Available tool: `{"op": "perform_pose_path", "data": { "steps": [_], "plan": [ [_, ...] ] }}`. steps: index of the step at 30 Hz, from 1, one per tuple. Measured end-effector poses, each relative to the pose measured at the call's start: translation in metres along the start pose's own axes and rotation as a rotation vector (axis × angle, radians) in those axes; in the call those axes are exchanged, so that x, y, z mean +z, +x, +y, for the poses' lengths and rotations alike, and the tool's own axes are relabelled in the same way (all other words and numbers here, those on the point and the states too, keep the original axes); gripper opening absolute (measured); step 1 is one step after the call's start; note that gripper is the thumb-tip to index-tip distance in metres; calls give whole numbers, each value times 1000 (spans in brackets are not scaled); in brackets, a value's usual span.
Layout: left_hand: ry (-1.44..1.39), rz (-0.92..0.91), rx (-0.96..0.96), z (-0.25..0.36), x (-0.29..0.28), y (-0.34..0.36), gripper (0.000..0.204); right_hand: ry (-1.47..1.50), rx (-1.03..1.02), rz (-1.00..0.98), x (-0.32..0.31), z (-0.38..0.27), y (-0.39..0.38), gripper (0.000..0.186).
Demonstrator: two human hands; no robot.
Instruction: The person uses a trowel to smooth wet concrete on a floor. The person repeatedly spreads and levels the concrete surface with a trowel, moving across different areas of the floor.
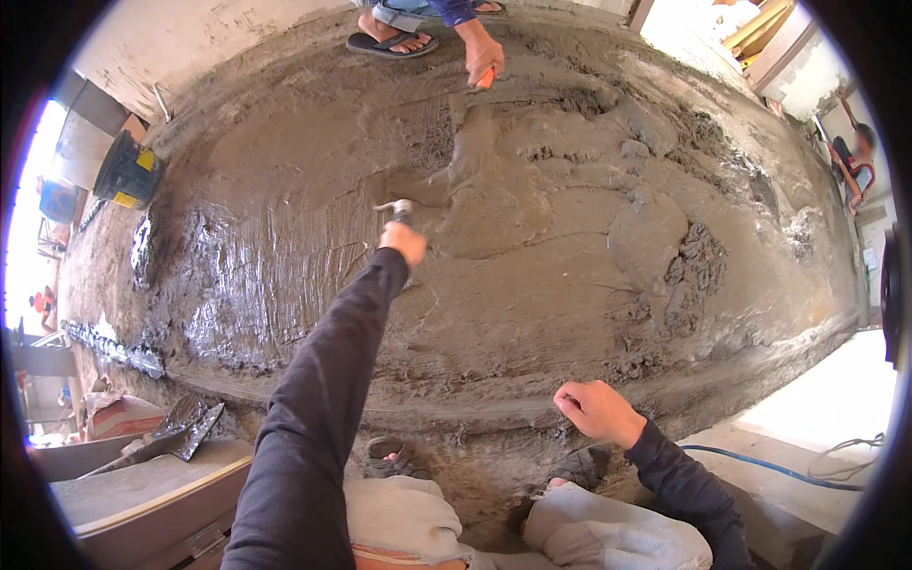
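Note:
My left arm reaches out over a wide bed of wet grey mortar (532, 313). My left hand (405, 243) is closed round the dark handle of a trowel (403, 207). Its metal neck shows beyond my fingers, but the blade blends into the grey mud and is hard to make out. Nearer to me, my right hand (597, 410) is curled into a loose fist above the near edge of the mortar, with nothing seen in it. At the far side a co-worker's hand (483, 57) grips an orange-handled tool (486, 78) over the same mortar.
A dark bucket (128, 171) with yellow patches stands at the far left. At the lower left, a muddy shovel (176, 439) rests by a pale ledge (152, 489). A blue hose (760, 461) runs along the lower right. Another person (853, 169) is at the far right.

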State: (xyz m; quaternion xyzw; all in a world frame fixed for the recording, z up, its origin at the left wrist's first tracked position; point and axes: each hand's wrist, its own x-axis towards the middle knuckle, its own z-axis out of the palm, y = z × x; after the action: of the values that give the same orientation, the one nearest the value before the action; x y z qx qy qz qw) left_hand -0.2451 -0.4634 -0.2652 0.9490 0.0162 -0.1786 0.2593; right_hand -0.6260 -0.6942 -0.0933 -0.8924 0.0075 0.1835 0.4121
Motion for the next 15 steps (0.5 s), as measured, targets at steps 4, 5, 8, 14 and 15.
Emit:
{"op": "perform_pose_path", "data": {
  "steps": [4,5,8,14,15],
  "plan": [
    [3,-23,145,106,14,-49,51,8,38,-14,-11,2,-11,12],
    [282,-28,216,73,14,-18,52,37,-34,-29,-3,-9,2,12],
    [354,-139,314,114,40,-39,51,45,0,-25,-9,4,-8,12],
    [593,-367,604,186,34,-87,49,89,-21,-56,-9,0,-14,13],
    [438,-355,596,198,45,-100,51,100,-25,-52,-8,3,-17,13]
  ]
}}
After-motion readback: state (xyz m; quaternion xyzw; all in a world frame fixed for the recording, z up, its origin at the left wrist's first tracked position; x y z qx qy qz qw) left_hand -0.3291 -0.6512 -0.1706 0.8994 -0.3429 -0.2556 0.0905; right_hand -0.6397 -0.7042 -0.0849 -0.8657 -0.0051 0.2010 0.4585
